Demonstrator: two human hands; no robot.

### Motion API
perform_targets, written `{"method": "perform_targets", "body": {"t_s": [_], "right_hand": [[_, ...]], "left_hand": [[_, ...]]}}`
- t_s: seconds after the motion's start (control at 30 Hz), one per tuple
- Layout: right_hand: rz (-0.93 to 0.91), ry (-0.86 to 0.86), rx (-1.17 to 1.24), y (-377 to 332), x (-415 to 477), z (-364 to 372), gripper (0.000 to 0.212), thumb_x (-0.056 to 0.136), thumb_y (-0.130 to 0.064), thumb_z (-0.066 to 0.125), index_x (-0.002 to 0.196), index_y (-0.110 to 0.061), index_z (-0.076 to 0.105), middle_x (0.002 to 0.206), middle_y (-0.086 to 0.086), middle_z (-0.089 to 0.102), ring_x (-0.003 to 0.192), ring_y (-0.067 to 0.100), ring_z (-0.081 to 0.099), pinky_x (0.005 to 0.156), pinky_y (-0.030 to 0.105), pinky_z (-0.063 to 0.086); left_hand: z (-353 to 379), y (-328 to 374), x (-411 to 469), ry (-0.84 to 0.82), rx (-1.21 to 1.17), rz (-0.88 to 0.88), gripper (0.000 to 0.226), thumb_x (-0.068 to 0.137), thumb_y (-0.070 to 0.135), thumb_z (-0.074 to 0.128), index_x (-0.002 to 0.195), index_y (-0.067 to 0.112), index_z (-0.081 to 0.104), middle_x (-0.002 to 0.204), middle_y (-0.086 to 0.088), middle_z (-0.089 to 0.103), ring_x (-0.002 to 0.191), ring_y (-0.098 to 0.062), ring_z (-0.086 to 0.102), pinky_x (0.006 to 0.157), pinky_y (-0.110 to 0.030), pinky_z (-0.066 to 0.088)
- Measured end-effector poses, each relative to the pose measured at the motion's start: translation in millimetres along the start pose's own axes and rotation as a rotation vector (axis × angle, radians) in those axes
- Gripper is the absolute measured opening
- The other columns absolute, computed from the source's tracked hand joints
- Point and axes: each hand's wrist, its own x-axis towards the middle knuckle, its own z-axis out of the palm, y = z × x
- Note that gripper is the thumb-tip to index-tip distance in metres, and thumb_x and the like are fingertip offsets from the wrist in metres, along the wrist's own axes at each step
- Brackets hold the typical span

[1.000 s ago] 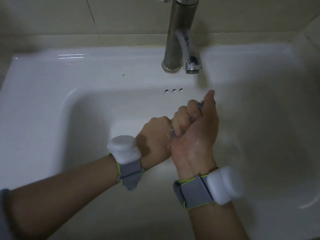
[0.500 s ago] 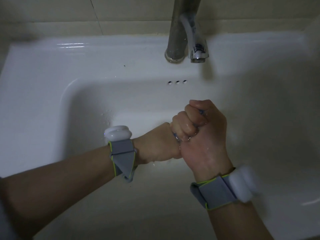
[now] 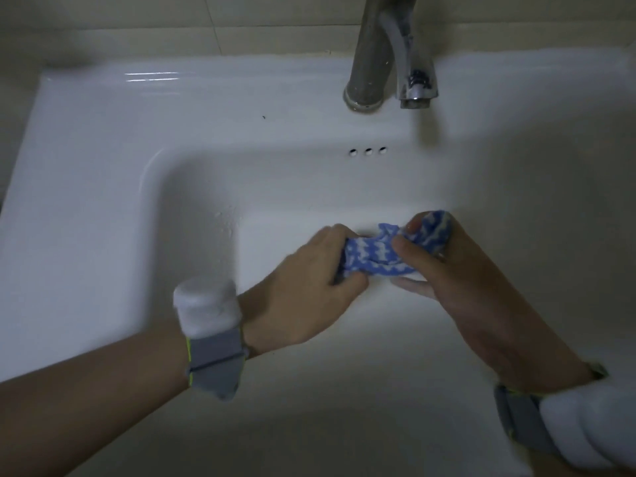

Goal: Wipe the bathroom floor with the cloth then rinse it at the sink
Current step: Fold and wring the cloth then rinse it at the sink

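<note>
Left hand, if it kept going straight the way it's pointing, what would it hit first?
Probably the right hand. The left hand grips one end of the cloth and points toward the right hand, which grips the other end just ahead over the sink; depth is unclear.

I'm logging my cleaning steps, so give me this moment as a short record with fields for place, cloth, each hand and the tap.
place: white sink, over the basin
cloth: blue and white cloth, bunched, stretched between both hands
left hand: left hand grips the cloth's left end
right hand: right hand grips its right end
tap: metal tap, no water stream visible
</note>
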Motion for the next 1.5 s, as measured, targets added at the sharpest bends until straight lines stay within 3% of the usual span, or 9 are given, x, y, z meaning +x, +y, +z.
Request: {"method": "perform_targets", "body": {"t_s": [0.17, 0.23, 0.33, 0.53, 0.63, 0.8, 1.13, 1.4, 1.5], "right_hand": [[0.025, 0.095, 0.151, 2, -19, 9, 0.005, 0.094, -0.017, 0.063, 0.092, -0.019, 0.059, 0.090, 0.004, 0.070, 0.061, 0.017, 0.068, 0.056, 0.024, 0.055], [0.038, 0.135, 0.230, 4, -23, 10, 0.008, 0.092, -0.023, 0.065, 0.091, -0.017, 0.060, 0.079, 0.001, 0.071, 0.053, 0.016, 0.061, 0.053, 0.023, 0.053], [0.056, 0.150, 0.219, 8, -27, 13, 0.016, 0.086, -0.028, 0.070, 0.083, -0.015, 0.060, 0.076, 0.001, 0.071, 0.060, 0.016, 0.067, 0.056, 0.025, 0.055], [-0.031, 0.026, 0.112, 14, -34, 19, 0.026, 0.082, -0.008, 0.076, 0.068, -0.025, 0.063, 0.083, 0.004, 0.071, 0.083, 0.027, 0.074, 0.069, 0.040, 0.062], [-0.159, -0.038, -0.074, 11, -41, 20, 0.026, 0.084, -0.010, 0.076, 0.096, -0.033, 0.074, 0.083, -0.009, 0.073, 0.083, 0.006, 0.071, 0.073, 0.017, 0.053], [-0.317, -0.043, -0.345, 4, -44, 22, 0.023, 0.094, -0.014, 0.063, 0.088, -0.035, 0.070, 0.086, -0.018, 0.069, 0.087, -0.008, 0.063, 0.075, 0.003, 0.041], [-0.548, 0.152, -0.198, -13, -39, 26, 0.015, 0.103, -0.016, 0.045, 0.100, -0.025, 0.057, 0.106, -0.012, 0.068, 0.093, -0.001, 0.064, 0.076, 0.007, 0.046], [-0.284, 0.526, -0.130, -19, -25, -8, 0.018, 0.104, -0.018, 0.048, 0.097, -0.030, 0.060, 0.096, 0.017, 0.065, 0.054, 0.013, 0.057, 0.042, 0.021, 0.044], [-0.227, 0.606, -0.269, -20, -21, -6, 0.020, 0.092, -0.044, 0.058, 0.105, -0.029, 0.060, 0.112, 0.005, 0.066, 0.079, 0.008, 0.068, 0.066, 0.023, 0.054]], "left_hand": [[-8, 1, -17, 0.168, 0.196, 0.163, 0.042, 0.096, 0.034, 0.037, 0.135, 0.027, 0.048, 0.122, 0.008, 0.049, 0.089, -0.016, 0.060, 0.075, -0.031, 0.049], [-14, 1, -20, 0.224, 0.196, 0.208, 0.032, 0.095, 0.031, 0.043, 0.122, 0.023, 0.059, 0.116, 0.007, 0.055, 0.089, -0.013, 0.060, 0.075, -0.032, 0.051], [-18, 0, -23, 0.284, 0.147, 0.261, 0.012, 0.084, 0.024, 0.059, 0.092, 0.015, 0.061, 0.104, 0.002, 0.060, 0.094, -0.017, 0.062, 0.079, -0.034, 0.047], [-23, 3, -34, 0.314, 0.017, 0.299, 0.019, 0.080, -0.002, 0.063, 0.089, 0.014, 0.067, 0.095, 0.003, 0.060, 0.086, -0.011, 0.058, 0.070, -0.018, 0.044], [-28, 3, -41, 0.317, -0.051, 0.273, 0.011, 0.081, 0.009, 0.062, 0.086, 0.016, 0.068, 0.090, 0.004, 0.064, 0.082, -0.015, 0.062, 0.070, -0.020, 0.045], [-33, 1, -50, 0.220, -0.232, 0.108, 0.012, 0.091, 0.024, 0.067, 0.080, 0.024, 0.070, 0.086, 0.008, 0.072, 0.086, -0.012, 0.067, 0.078, -0.019, 0.047], [-52, -2, -50, 0.515, -0.416, 0.054, 0.025, 0.101, 0.026, 0.035, 0.088, 0.010, 0.050, 0.069, 0.005, 0.054, 0.060, -0.011, 0.050, 0.060, -0.024, 0.043], [-90, -2, -46, 0.763, -0.415, 0.115, 0.019, 0.106, 0.013, 0.032, 0.097, 0.012, 0.049, 0.082, 0.004, 0.052, 0.070, 0.001, 0.048, 0.066, -0.011, 0.040], [-100, 1, -45, 0.742, -0.412, 0.210, 0.014, 0.104, 0.020, 0.039, 0.098, 0.019, 0.051, 0.088, -0.005, 0.060, 0.075, -0.015, 0.058, 0.068, -0.030, 0.048]]}}
